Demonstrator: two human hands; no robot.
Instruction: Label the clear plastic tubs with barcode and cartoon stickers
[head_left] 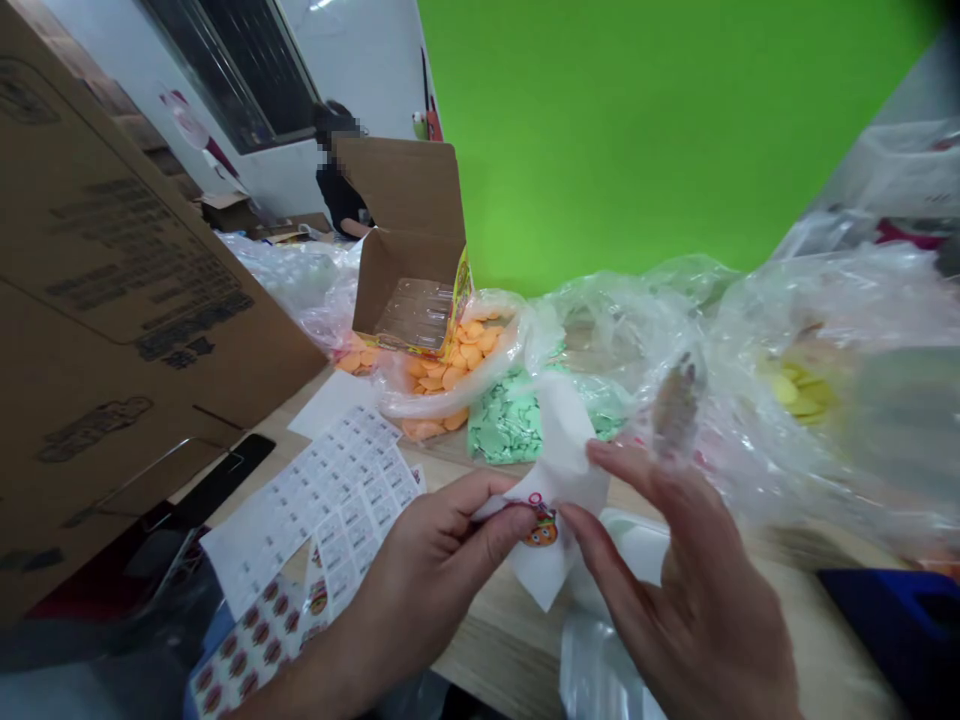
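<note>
My left hand (442, 545) is closed, pinching a white paper sheet (564, 440) between thumb and fingers. The sheet is bent and carries a small round cartoon sticker (541, 530) by my left thumb tip. My right hand (675, 560) is at the sheet's right side. Its thumb tip is close to the sticker and its index fingertip is near the sheet's right edge, with a gap between the two. Its other fingers are mostly hidden. Just above the right knuckles shows a blurred clear packet (677, 405) with a printed picture; I cannot tell whether that hand touches it.
Clear bags hold orange discs (454, 365), green pieces (502, 420) and yellow discs (799, 390). An open carton (412, 250) stands behind. Sticker sheets (300, 500) and a black phone (232, 475) lie left, beside a large cardboard box (112, 280). Another person (341, 190) is in the background.
</note>
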